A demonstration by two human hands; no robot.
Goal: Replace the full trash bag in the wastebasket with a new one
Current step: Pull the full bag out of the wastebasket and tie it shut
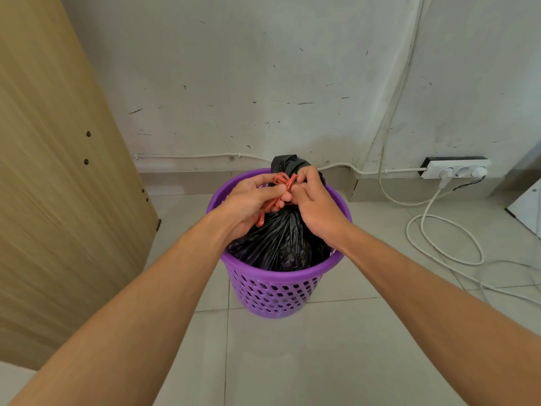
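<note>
A purple perforated wastebasket (pixel 275 291) stands on the tiled floor near the wall. A full black trash bag (pixel 278 244) sits inside it, its gathered neck sticking up above the rim. Orange drawstrings (pixel 282 180) are looped around that neck. My left hand (pixel 248 205) pinches the orange string, with one loose strand hanging down past its fingers. On the other side of the neck, my right hand (pixel 314 203) pinches the string. Both hands meet above the middle of the basket.
A wooden panel (pixel 58 171) stands close on the left. A white power strip (pixel 455 168) lies by the wall at right, with white cables (pixel 445 241) looping over the floor. A white object (pixel 528 206) pokes in at the right edge. Bare tiles lie in front.
</note>
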